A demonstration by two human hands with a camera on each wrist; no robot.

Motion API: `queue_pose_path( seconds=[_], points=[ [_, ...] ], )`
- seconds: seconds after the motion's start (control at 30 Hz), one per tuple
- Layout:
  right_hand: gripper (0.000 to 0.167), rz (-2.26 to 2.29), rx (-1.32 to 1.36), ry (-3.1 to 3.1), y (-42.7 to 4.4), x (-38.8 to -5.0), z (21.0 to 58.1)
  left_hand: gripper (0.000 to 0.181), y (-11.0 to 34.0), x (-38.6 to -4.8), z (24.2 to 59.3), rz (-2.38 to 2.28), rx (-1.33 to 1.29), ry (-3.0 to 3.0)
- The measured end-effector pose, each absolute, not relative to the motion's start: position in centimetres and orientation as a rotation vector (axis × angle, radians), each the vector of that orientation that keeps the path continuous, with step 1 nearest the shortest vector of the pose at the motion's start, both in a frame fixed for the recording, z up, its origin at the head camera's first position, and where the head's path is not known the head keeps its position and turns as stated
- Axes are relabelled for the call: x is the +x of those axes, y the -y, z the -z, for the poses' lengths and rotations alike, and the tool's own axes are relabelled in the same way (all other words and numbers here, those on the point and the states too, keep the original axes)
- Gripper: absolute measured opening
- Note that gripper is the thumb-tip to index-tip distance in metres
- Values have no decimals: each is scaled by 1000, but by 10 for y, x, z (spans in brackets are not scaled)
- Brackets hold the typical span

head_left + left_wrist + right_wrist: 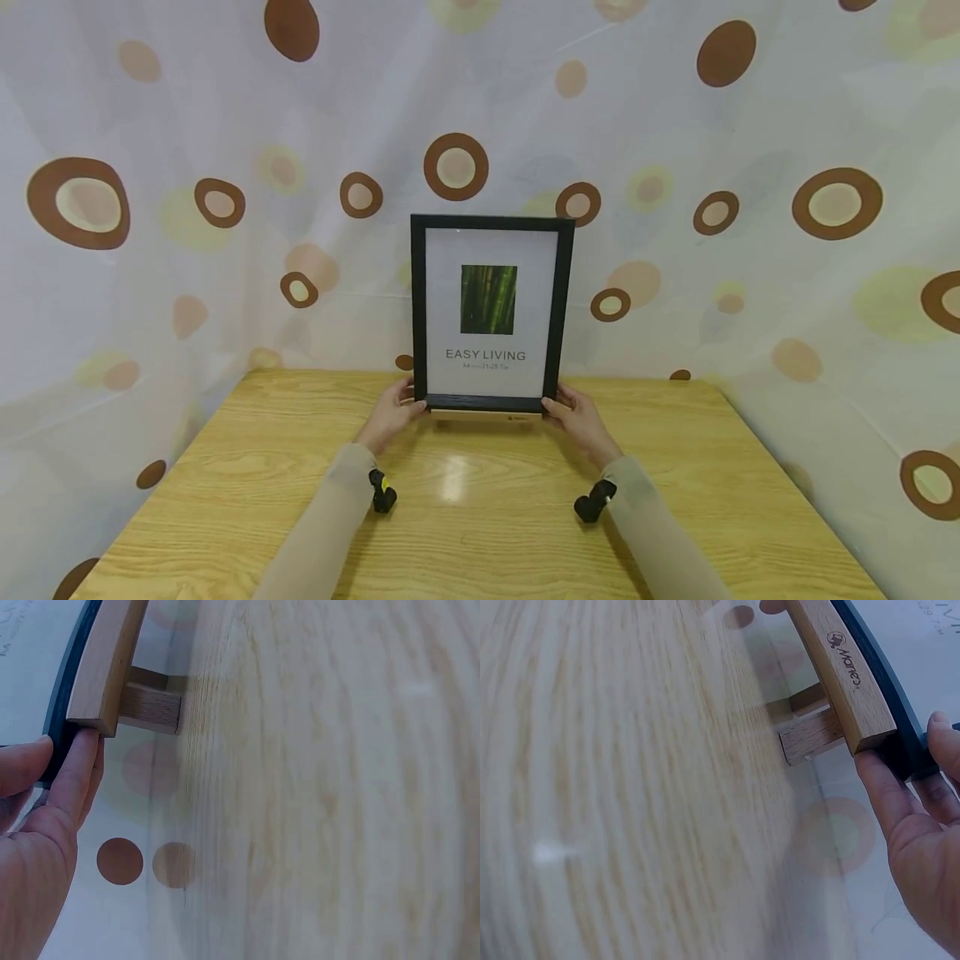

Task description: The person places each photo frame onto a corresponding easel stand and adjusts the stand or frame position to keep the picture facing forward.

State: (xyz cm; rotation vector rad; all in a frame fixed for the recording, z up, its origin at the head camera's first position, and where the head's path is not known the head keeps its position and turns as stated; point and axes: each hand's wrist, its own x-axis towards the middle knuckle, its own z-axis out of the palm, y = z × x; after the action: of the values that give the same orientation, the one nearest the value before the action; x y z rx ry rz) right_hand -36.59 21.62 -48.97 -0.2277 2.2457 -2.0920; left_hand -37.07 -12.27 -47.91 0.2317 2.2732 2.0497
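Note:
A black picture frame [491,312] stands upright, leaning slightly back, on the ledge of a small wooden easel [486,416]. Behind its glass is a white sheet with a green bamboo picture and the words EASY LIVING. My left hand [392,413] grips the frame's lower left corner, thumb on the front and fingers under and behind. At the lower right corner, my right hand [581,418] grips likewise. In the left wrist view, fingers touch the end of the wooden ledge [107,667]. The right wrist view shows lettering on the ledge [844,671]. Most of the easel is hidden behind the frame.
The easel's feet rest on a light wood-grain table [450,533]. Close behind the frame hangs a white curtain [510,100] with brown, yellow and peach spots, and it continues along both sides. A black wrist camera [382,492] sits on the left sleeve, another [595,502] on the right.

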Motion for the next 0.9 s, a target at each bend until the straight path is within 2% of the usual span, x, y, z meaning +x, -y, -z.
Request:
queue_pose_path(
  seconds=[0.9],
  points=[
    [60,2077,-216,-2285,-214,-369,487,58,124,-378,479,-2058,247,-2266]
  ],
)
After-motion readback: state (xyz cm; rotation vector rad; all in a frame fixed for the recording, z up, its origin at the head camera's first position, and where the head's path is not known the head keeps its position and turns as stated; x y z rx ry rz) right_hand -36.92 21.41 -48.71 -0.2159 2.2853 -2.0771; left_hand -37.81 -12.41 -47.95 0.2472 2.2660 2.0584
